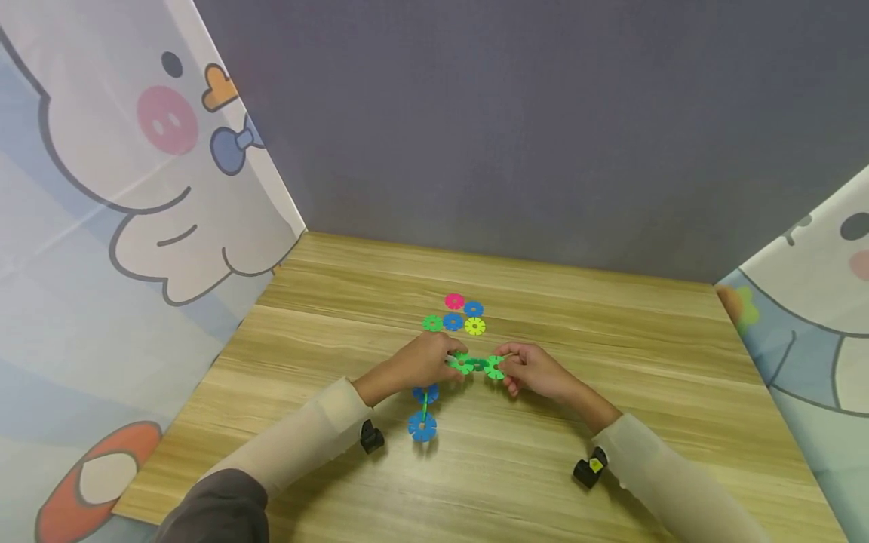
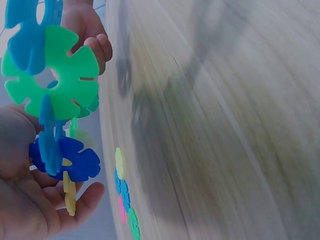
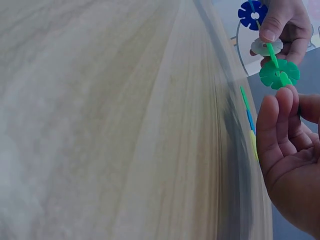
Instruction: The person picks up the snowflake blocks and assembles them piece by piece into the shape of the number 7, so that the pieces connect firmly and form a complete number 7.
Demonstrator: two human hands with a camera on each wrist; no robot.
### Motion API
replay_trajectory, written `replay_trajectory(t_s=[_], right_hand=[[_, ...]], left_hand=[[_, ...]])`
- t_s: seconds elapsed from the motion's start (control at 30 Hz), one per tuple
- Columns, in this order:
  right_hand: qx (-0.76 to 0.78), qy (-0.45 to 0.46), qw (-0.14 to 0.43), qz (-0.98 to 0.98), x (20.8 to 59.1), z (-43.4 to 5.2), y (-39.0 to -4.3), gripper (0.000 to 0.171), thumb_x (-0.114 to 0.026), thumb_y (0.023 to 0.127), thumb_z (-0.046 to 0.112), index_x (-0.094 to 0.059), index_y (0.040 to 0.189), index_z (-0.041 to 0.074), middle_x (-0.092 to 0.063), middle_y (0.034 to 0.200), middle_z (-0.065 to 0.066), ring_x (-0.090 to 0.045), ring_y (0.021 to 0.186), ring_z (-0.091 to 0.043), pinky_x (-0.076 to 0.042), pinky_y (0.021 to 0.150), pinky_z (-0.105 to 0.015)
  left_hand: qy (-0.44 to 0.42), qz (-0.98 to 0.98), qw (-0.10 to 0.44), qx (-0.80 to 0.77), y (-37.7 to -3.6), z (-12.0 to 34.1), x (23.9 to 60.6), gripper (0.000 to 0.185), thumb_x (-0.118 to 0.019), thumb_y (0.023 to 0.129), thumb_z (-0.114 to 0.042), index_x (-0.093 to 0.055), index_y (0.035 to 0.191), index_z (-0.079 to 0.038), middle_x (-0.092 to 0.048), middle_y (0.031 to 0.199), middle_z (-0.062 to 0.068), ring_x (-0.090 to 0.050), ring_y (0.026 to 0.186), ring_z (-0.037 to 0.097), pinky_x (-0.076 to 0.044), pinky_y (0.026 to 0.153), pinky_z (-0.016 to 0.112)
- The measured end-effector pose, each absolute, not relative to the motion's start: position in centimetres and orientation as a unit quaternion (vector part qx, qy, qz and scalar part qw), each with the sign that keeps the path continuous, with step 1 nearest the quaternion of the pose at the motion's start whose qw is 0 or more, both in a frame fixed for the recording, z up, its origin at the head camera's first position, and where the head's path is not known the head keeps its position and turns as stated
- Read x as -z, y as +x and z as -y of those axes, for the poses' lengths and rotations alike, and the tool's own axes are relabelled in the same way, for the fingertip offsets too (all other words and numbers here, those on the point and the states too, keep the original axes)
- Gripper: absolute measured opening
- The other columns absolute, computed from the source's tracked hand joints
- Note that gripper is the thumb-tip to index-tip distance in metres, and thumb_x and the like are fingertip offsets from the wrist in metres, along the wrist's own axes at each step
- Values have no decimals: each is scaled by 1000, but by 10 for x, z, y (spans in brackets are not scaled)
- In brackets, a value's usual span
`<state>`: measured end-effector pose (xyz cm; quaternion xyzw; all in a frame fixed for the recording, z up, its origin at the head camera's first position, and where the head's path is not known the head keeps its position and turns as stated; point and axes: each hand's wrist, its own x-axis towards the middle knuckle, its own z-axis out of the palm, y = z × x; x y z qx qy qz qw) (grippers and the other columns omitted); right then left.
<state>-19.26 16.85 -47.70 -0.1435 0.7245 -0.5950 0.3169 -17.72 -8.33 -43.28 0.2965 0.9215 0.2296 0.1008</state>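
Cream sleeves [image 1: 305, 434], black wrist cameras [image 1: 371, 437]

In the left wrist view, the top edge is cutting off the blue disc [image 2: 31, 27]; motion blur is smearing the table [image 2: 225, 125].

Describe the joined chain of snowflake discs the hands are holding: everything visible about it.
The chain of discs looks like thin notched plastic: green discs slotted together between the left hand and right hand, both pinching it. A branch of two blue discs with a green link runs back toward the person. Whether it touches the wooden table is unclear.
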Motion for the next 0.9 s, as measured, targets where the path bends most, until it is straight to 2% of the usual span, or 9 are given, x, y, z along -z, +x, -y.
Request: replay_trajectory(t_s=[0.17, 0.23, 0.33, 0.43, 0.57, 0.77, 0.9], right_hand=[[613, -138, 313, -712, 477, -168, -191, 37, -52, 99, 14, -45, 128, -7, -60, 76, 0, -57, 63, -8, -53, 59, -23], [621, -136, 310, -707, 477, -168, -191, 36, -52, 99, 16, -47, 128, -6, -61, 79, -2, -58, 65, -8, -54, 61, -23], [632, -134, 306, -699, 477, -168, -192, 36, -52, 99, 17, -48, 127, -6, -63, 82, -3, -59, 65, -7, -55, 61, -23], [640, -127, 302, -695, 478, -169, -192, 35, -54, 99, 16, -49, 126, -6, -63, 81, -1, -59, 64, -6, -54, 60, -22], [643, -129, 293, -696, 479, -168, -192, 33, -54, 98, 15, -50, 123, -6, -64, 79, 3, -58, 62, -5, -54, 58, -21], [648, -141, 295, -688, 482, -165, -191, 32, -51, 99, 12, -48, 123, -9, -63, 79, 5, -58, 62, -5, -54, 59, -21], [642, -134, 295, -695, 480, -160, -191, 31, -49, 100, 11, -47, 124, -8, -61, 81, 3, -58, 63, -7, -54, 59, -24]], left_hand=[[301, -918, 96, -239, -178, 83, 432, 49, -77, 80, -29, -65, 122, -7, -73, 107, 2, -62, 76, 5, -52, 68, 14], [302, -919, 91, -237, -177, 82, 430, 49, -77, 80, -29, -65, 123, -7, -73, 108, 3, -59, 72, 5, -51, 68, 15], [307, -919, 80, -232, -176, 80, 428, 50, -77, 80, -29, -65, 123, -6, -71, 115, 4, -63, 80, 6, -55, 77, 19], [312, -921, 73, -224, -175, 77, 426, 51, -76, 81, -30, -64, 124, -5, -69, 119, 6, -68, 95, 13, -56, 87, 25], [312, -925, 66, -207, -173, 74, 426, 51, -75, 81, -30, -63, 125, -5, -68, 121, 6, -65, 111, 20, -54, 93, 28], [313, -928, 62, -190, -173, 73, 428, 48, -76, 82, -27, -64, 123, -5, -68, 120, 7, -64, 112, 22, -53, 95, 30], [309, -930, 78, -183, -176, 74, 425, 48, -75, 83, -25, -62, 125, -5, -67, 122, 6, -64, 110, 20, -54, 93, 29]])
